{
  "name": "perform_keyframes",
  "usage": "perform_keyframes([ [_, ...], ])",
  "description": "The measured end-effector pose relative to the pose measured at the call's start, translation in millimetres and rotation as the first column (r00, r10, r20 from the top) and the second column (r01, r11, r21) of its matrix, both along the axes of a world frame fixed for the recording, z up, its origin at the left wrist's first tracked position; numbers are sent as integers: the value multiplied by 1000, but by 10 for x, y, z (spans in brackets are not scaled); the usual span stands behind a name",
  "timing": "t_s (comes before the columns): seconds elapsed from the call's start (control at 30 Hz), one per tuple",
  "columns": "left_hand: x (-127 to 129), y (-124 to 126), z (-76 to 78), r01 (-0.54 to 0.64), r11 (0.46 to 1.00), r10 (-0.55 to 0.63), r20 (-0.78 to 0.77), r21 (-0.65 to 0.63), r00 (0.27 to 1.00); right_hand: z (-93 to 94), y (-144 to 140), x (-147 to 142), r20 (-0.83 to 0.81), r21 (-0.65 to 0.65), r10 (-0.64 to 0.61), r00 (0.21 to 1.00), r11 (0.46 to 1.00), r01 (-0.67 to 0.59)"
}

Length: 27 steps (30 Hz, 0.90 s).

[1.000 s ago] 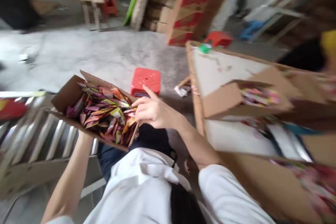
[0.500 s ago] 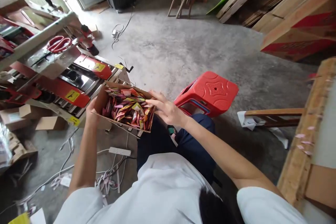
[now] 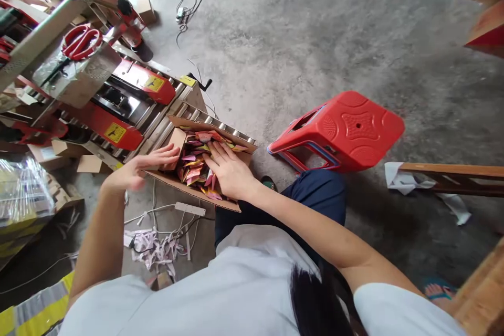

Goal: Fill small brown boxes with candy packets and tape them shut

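Observation:
A cardboard box (image 3: pixel 197 187) with raised flaps rests at the end of a roller conveyor, full of small colourful packets (image 3: pixel 193 172). My right hand (image 3: pixel 232 172) lies flat on the packets at the box's right side, fingers stretched out. At the left end of the box, my left hand (image 3: pixel 145 167) hovers by the short flap, its fingers extended and partly blurred. Whether its fingertips touch that flap I cannot tell.
The taping machine (image 3: pixel 118 110) stands at left, with red scissors (image 3: pixel 82 42) on top. A red plastic stool (image 3: pixel 350 128) is right of my legs. A power strip (image 3: pixel 190 209), cables and paper scraps (image 3: pixel 157 247) lie on the floor. Wooden bars (image 3: pixel 464 170) stick in from the right.
The box has come to the conveyor's end and its flaps now show spread. My left hand has let go of its left end; my right hand has moved from its rim onto the packets.

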State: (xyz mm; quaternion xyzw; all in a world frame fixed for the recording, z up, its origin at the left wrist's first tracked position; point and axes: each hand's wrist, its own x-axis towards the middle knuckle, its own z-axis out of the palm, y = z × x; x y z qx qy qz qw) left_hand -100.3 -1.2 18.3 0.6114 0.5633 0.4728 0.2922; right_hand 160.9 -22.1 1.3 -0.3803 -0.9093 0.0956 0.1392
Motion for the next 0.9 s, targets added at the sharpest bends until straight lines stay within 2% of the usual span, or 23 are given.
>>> perform_keyframes([
  [0.07, 42, 24, -15, -29, 1000, 29, -23, -8, 999, 7, 23, 87, -135, -52, 23, 991, 998, -31],
  [0.13, 88, 51, -62, -54, 998, 53, -48, -14, 997, 41, 65, 203, -329, -152, 64, 942, 981, -120],
  [0.17, 108, 64, -93, -55, 998, 54, -61, -20, 997, 64, 92, 261, -429, -219, 83, 899, 957, -192],
  [0.23, 132, 94, -157, -34, 999, 31, -85, -38, 996, 116, 149, 352, -587, -335, 97, 804, 875, -350],
  [0.27, 136, 110, -182, -20, 999, 15, -105, -46, 994, 137, 174, 374, -627, -372, 88, 774, 839, -397],
  [0.3, 139, 126, -198, -9, 999, 2, -140, -48, 990, 153, 197, 374, -639, -394, 70, 766, 825, -404],
  [0.37, 158, 144, -201, -28, 999, 22, -272, -20, 962, 159, 232, 316, -602, -388, 37, 797, 859, -333],
  [0.43, 232, 120, -179, -97, 993, 117, -430, 69, 895, 132, 256, 208, -527, -338, 38, 849, 907, -250],
  [0.5, 382, 44, -165, -121, 977, 195, -501, 176, 843, 86, 253, 105, -450, -277, 76, 890, 936, -220],
  [0.57, 585, -64, -187, -38, 976, 148, -517, 217, 843, 39, 200, 53, -383, -212, 85, 920, 961, -177],
  [0.67, 849, -177, -271, 93, 982, 23, -595, 164, 803, 34, 31, 93, -329, -47, 25, 944, 998, -43],
  [0.73, 921, -166, -315, 105, 986, 7, -666, 128, 746, 124, -64, 156, -330, 100, -11, 944, 994, 47],
  [0.8, 909, -88, -324, 128, 987, -20, -720, 96, 694, 289, -62, 200, -351, 196, -82, 933, 968, 159],
  [0.83, 884, -36, -317, 146, 986, -38, -740, 82, 672, 384, -20, 205, -357, 199, -140, 924, 955, 221],
  [0.9, 827, 61, -291, 168, 984, -61, -766, 62, 640, 551, 110, 185, -313, 106, -268, 911, 944, 314],
])
